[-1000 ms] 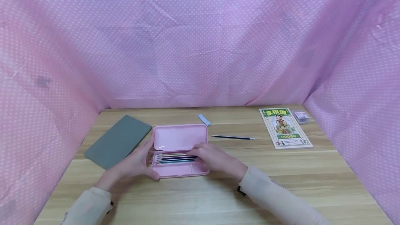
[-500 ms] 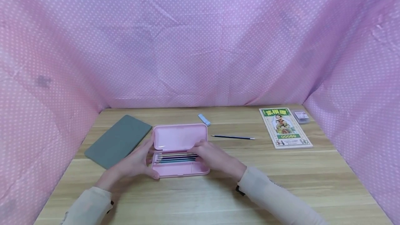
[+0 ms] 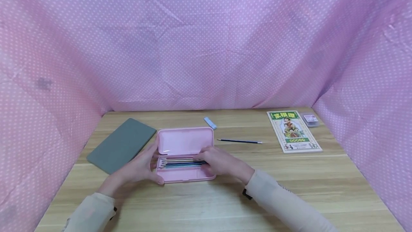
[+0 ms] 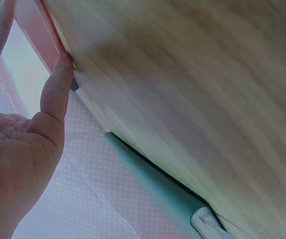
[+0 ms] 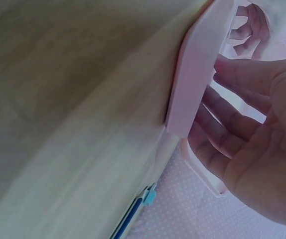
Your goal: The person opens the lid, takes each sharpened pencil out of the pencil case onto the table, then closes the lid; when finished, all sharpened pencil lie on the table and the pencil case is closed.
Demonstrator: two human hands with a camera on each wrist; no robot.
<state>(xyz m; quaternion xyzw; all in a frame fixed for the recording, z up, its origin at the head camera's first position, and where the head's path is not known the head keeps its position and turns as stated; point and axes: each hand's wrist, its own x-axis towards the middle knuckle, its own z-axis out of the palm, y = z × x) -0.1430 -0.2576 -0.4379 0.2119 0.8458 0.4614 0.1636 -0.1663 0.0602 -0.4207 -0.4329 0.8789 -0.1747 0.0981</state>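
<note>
A pink pencil case (image 3: 185,140) lies open on the wooden table, lid to the back, with several pencils (image 3: 180,163) lying side by side in its tray. My left hand (image 3: 151,165) braces the case's left end, thumb at the front corner and fingers at the back. In the left wrist view the thumb (image 4: 58,89) lies straight against the pink case (image 4: 38,30). My right hand (image 3: 209,160) rests its fingers on the right ends of the pencils. The right wrist view shows those fingers (image 5: 222,129) reaching into the case (image 5: 195,74), loosely bent.
A grey-green notebook (image 3: 122,145) lies left of the case. Behind it lies a small blue eraser (image 3: 210,123), and to its right a loose dark pencil (image 3: 239,141). A green illustrated booklet (image 3: 293,131) and a small clear box (image 3: 310,120) sit far right. Pink dotted cloth walls three sides.
My right hand's fingers have shifted a little over the pencils, and the pencils have slid slightly to the right in the tray. The left hand has stayed where it was.
</note>
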